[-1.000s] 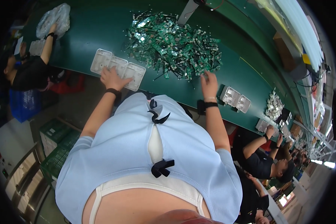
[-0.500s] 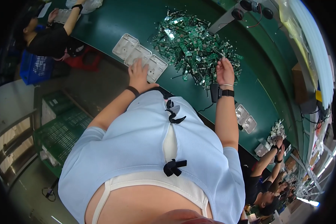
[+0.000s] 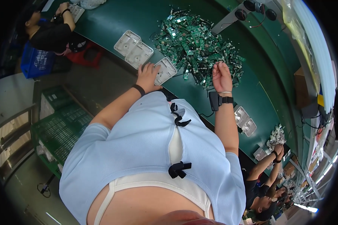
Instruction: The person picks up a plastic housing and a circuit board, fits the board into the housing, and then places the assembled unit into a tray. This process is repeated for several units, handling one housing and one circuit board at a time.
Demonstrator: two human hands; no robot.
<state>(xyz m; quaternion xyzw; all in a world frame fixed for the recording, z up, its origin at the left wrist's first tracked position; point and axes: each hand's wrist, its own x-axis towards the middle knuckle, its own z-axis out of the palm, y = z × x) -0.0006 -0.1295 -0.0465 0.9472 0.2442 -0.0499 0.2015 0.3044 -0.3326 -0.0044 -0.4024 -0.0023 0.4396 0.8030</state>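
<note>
My left hand (image 3: pixel 148 78) is at the near edge of the green table, its thumb and fingers around the left edge of a white plastic case half (image 3: pixel 166 72). Screw posts and holes show inside that shallow piece. Just left of it lie two more white case halves (image 3: pixel 133 48), end to end with their hollow sides up. Over the near right side of a heap of small green circuit boards (image 3: pixel 193 43) is my right hand (image 3: pixel 222 77). Its fingers are curled and pinched together; whatever is between them is too small to make out.
The green table (image 3: pixel 101 28) runs from upper left to lower right. Another white case (image 3: pixel 245 121) lies open right of my right forearm. Co-workers sit at both ends. Green crates (image 3: pixel 64 125) and a blue basket (image 3: pixel 37 62) stand left. A metal arm (image 3: pixel 229 18) reaches over the table.
The nearest case half has shifted right, away from the other two, with my left hand. My right hand has moved slightly left and its fingers have closed more.
</note>
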